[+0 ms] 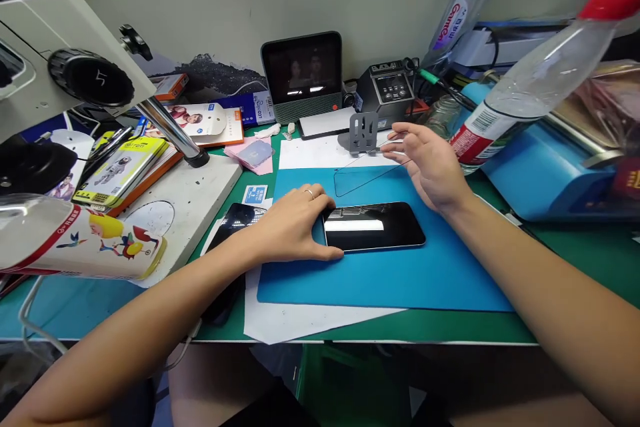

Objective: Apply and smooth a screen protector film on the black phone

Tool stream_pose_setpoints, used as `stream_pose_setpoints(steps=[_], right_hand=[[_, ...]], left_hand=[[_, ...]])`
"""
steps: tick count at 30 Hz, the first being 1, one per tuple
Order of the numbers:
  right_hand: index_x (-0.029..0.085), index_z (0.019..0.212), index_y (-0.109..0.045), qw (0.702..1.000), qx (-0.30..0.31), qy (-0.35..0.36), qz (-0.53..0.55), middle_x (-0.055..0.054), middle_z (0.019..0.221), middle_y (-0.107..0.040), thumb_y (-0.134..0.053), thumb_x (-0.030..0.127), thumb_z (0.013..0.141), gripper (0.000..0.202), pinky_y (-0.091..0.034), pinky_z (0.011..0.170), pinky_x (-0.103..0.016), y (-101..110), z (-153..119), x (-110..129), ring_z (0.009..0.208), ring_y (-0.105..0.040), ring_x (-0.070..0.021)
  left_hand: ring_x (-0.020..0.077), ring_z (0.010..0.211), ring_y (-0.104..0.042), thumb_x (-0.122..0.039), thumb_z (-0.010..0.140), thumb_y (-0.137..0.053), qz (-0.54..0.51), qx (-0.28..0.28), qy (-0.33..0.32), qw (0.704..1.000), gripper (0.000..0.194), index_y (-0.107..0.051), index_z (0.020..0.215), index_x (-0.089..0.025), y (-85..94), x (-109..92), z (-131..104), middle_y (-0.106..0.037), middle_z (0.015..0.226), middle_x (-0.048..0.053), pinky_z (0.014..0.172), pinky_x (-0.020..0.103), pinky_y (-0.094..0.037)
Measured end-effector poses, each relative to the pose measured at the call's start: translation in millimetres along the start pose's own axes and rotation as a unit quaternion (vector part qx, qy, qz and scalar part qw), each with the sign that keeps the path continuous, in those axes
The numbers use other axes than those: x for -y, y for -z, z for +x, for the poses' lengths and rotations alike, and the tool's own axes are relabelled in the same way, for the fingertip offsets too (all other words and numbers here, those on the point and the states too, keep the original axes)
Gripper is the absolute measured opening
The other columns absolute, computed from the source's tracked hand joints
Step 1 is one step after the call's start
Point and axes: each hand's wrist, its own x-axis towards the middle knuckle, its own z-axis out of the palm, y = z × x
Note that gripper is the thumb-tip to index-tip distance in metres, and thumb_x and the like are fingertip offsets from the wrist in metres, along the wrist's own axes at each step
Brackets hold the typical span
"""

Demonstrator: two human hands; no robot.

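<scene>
A black phone (395, 227) lies face up on the blue mat (390, 283), its glossy screen reflecting a bright bar. The thumb and fingers of my left hand (300, 223) are around the phone's left end. Just behind the phone is a clear, thin sheet with a dark outline (357, 181). My right hand (425, 163) is at that sheet's right side, palm turned inward and fingers partly spread; its fingertips overlap the sheet's far right part. Beyond it stands a small grey phone stand (363, 133).
A second dark phone (240, 215) lies left of the mat. A microscope (90, 77) and a tilted cup (95, 237) occupy the left. Behind stands a smart display (303, 73). At right are a red-capped bottle (540, 73) and a blue machine (535, 173).
</scene>
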Motion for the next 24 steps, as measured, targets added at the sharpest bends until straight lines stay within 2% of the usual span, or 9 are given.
stream_pose_setpoints(steps=[3, 5, 7, 10, 13, 16, 19, 21, 24], right_hand=[[0.023, 0.116, -0.063, 0.999, -0.004, -0.033, 0.023, -0.007, 0.113, -0.069, -0.065, 0.056, 0.084, 0.046, -0.052, 0.102, -0.047, 6.1, -0.7, -1.6, 0.111, -0.067, -0.0268], [0.023, 0.110, -0.067, 0.999, -0.007, -0.035, 0.011, -0.008, 0.111, -0.071, -0.061, 0.061, 0.086, 0.045, -0.050, 0.102, -0.048, 10.0, -0.2, -4.1, 0.113, -0.066, -0.0276], [0.022, 0.102, -0.070, 0.999, -0.016, -0.023, -0.040, -0.009, 0.109, -0.072, -0.051, 0.068, 0.091, 0.052, -0.048, 0.102, -0.050, 12.7, 0.7, -6.6, 0.114, -0.065, -0.0296], [0.021, 0.090, -0.073, 0.983, -0.032, 0.015, -0.181, -0.012, 0.101, -0.072, -0.040, 0.075, 0.093, 0.063, -0.045, 0.100, -0.055, 14.5, 1.7, -9.1, 0.110, -0.064, -0.0338], [0.021, 0.095, -0.075, 0.955, -0.054, 0.056, -0.286, -0.015, 0.104, -0.071, -0.040, 0.075, 0.092, 0.065, -0.041, 0.099, -0.058, 14.6, 1.9, -10.1, 0.114, -0.058, -0.0379], [0.020, 0.108, -0.074, 0.949, -0.067, 0.070, -0.300, -0.018, 0.116, -0.067, -0.047, 0.070, 0.093, 0.059, -0.038, 0.100, -0.058, 14.1, 1.0, -10.3, 0.120, -0.051, -0.0399], [0.020, 0.112, -0.072, 0.950, -0.057, 0.099, -0.289, -0.019, 0.118, -0.065, -0.050, 0.065, 0.094, 0.053, -0.038, 0.099, -0.058, 12.8, -0.6, -10.8, 0.118, -0.049, -0.0397], [0.021, 0.112, -0.072, 0.949, -0.044, 0.119, -0.288, -0.019, 0.115, -0.066, -0.051, 0.064, 0.095, 0.051, -0.039, 0.097, -0.058, 11.7, -1.7, -11.3, 0.116, -0.048, -0.0393], [0.020, 0.113, -0.072, 0.949, -0.033, 0.114, -0.291, -0.020, 0.117, -0.065, -0.051, 0.063, 0.095, 0.051, -0.039, 0.095, -0.058, 10.2, -3.1, -11.2, 0.115, -0.048, -0.0404]], left_hand=[[0.0310, 0.105, -0.059, -0.064, 0.078, -0.070, 0.015, -0.002, 0.002, 1.000, 0.065, -0.059, 0.121, -0.017, -1.8, -1.4, 0.2, -0.060, 0.118, 0.012, 0.088, 0.043, -0.050], [0.0304, 0.103, -0.060, -0.064, 0.077, -0.071, 0.026, 0.001, -0.001, 1.000, 0.065, -0.059, 0.121, -0.017, -2.3, -3.7, 0.2, -0.060, 0.117, 0.012, 0.088, 0.042, -0.050], [0.0306, 0.104, -0.060, -0.064, 0.078, -0.070, 0.040, 0.010, -0.007, 0.999, 0.066, -0.059, 0.122, -0.016, 0.4, -7.3, -0.6, -0.061, 0.117, 0.012, 0.090, 0.043, -0.050], [0.0312, 0.109, -0.060, -0.067, 0.083, -0.066, 0.051, 0.033, 0.004, 0.998, 0.066, -0.058, 0.127, -0.018, 14.1, -12.7, -7.6, -0.061, 0.121, 0.012, 0.093, 0.042, -0.048], [0.0307, 0.114, -0.059, -0.064, 0.094, -0.052, 0.077, -0.003, 0.090, 0.993, 0.057, -0.056, 0.130, -0.020, 34.3, -14.8, -28.0, -0.061, 0.127, 0.012, 0.095, 0.042, -0.048], [0.0326, 0.113, -0.060, -0.055, 0.099, -0.041, 0.171, -0.062, 0.236, 0.955, 0.046, -0.055, 0.125, -0.019, 44.1, -15.2, -59.9, -0.063, 0.123, 0.014, 0.091, 0.044, -0.049], [0.0361, 0.107, -0.063, -0.053, 0.097, -0.042, 0.227, -0.026, 0.335, 0.914, 0.046, -0.055, 0.123, -0.017, 34.4, -17.4, -88.1, -0.063, 0.120, 0.017, 0.082, 0.045, -0.052], [0.0369, 0.106, -0.065, -0.052, 0.096, -0.042, 0.226, -0.001, 0.352, 0.908, 0.048, -0.053, 0.126, -0.016, 22.5, -19.9, -98.1, -0.061, 0.125, 0.019, 0.080, 0.046, -0.053], [0.0377, 0.109, -0.065, -0.048, 0.096, -0.042, 0.211, -0.017, 0.363, 0.907, 0.052, -0.048, 0.135, -0.014, 9.5, -23.3, -101.2, -0.057, 0.135, 0.022, 0.085, 0.048, -0.053]])
